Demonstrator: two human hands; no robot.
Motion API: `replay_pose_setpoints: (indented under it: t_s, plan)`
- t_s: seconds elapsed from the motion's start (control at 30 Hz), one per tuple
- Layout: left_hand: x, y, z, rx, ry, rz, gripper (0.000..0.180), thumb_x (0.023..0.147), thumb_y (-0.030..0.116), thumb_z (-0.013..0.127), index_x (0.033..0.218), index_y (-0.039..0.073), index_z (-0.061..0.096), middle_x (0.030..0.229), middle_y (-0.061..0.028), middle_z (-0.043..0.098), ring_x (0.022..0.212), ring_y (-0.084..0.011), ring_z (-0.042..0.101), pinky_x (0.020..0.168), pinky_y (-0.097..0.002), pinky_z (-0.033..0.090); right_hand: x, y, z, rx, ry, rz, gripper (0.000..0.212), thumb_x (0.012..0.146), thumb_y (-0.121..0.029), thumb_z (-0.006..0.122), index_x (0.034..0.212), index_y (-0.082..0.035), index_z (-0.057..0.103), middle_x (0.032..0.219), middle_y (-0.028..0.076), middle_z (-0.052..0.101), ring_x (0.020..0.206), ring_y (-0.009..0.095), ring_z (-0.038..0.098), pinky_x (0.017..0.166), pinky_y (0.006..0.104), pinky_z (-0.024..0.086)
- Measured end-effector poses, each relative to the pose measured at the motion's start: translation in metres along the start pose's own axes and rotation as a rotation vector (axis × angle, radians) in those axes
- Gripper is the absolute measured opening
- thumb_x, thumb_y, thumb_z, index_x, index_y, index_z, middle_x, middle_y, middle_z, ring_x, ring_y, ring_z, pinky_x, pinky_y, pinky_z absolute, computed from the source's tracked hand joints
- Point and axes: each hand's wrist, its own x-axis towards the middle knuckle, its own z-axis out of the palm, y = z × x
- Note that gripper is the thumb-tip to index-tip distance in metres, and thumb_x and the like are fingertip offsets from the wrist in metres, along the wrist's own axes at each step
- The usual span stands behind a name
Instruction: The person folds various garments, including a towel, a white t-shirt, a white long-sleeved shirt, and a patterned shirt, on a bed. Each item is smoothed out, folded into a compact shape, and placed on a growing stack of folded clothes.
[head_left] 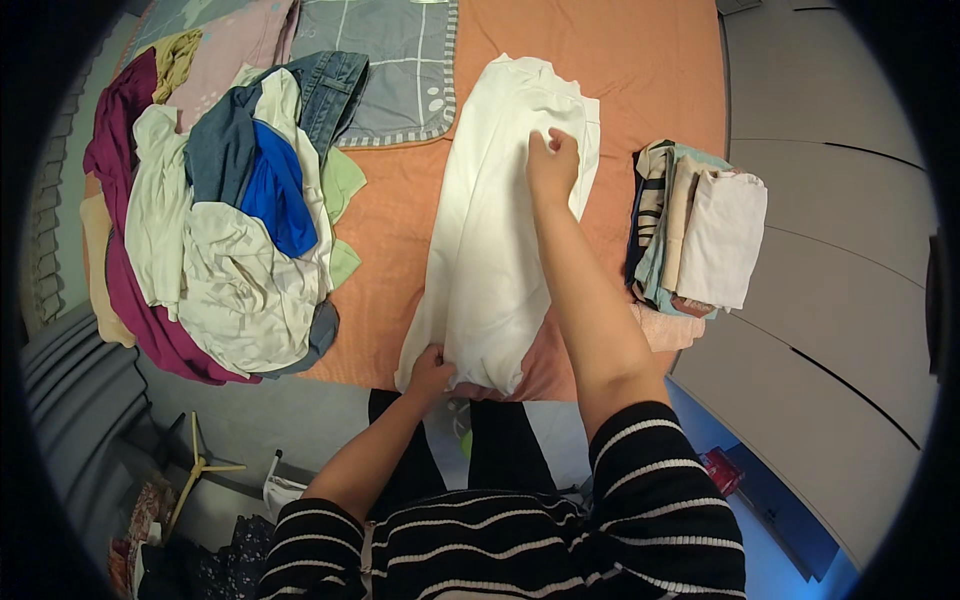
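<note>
Orange-covered, the bed point(655, 70) carries clothes in differing states of order. A white garment point(490, 220) runs lengthwise from the left hand point(432, 375), which appears to pinch its near edge, to just beyond the right hand point(552, 165). That right hand is half-open over the cloth, thumb apart and gripping nothing visible — contact cannot be told. Right of it, a neat folded stack point(715, 235) suggests a share already finished. Left of the left hand and farther off, a loose heap point(278, 190) seems the larger share left — unsorted by its look. Between them, the white garment appears midway: laid out, not yet compact.
</note>
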Motion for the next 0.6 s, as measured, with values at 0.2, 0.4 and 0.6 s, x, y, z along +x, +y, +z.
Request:
replay_pose_setpoints:
  t_s: [0.2, 0.4, 0.6]
  plan:
    - [0.007, -0.002, 0.004, 0.08, 0.018, 0.108, 0.029, 0.082, 0.022, 0.067, 0.096, -0.003, 0.059, 0.085, -0.0077, 0.063, 0.075, -0.0138, 0.057, 0.07, -0.0283, 0.047, -0.033, 0.046, -0.024, -0.579, -0.042, -0.615, 0.055, 0.084, -0.029, 0.063, 0.13, -0.005, 0.047, 0.144, 0.026, 0.028, 0.134, 0.041, 0.023, 0.106, 0.0511, 0.026]
    - [0.013, -0.02, -0.005, 0.368, 0.119, 0.241, 0.028, 0.082, 0.023, 0.067, 0.095, 0.0, 0.059, 0.082, -0.01, 0.064, 0.073, -0.0143, 0.059, 0.066, -0.0296, 0.047, 0.03, 0.046, -0.013, -0.995, -0.442, -0.633, 0.06, 0.088, -0.046, 0.053, 0.142, -0.027, 0.034, 0.152, 0.013, 0.019, 0.139, 0.032, 0.018, 0.107, 0.054, 0.025]
    - [-0.017, -0.005, -0.012, 0.586, 0.22, 0.246, 0.027, 0.079, 0.02, 0.07, 0.093, 0.0, 0.057, 0.083, -0.011, 0.062, 0.076, -0.0209, 0.06, 0.069, -0.0326, 0.048, 0.004, 0.041, -0.07, -0.238, -0.168, -0.508, 0.043, 0.085, -0.023, 0.06, 0.122, -0.001, 0.052, 0.123, 0.018, 0.052, 0.115, 0.032, 0.048, 0.097, 0.038, 0.039]
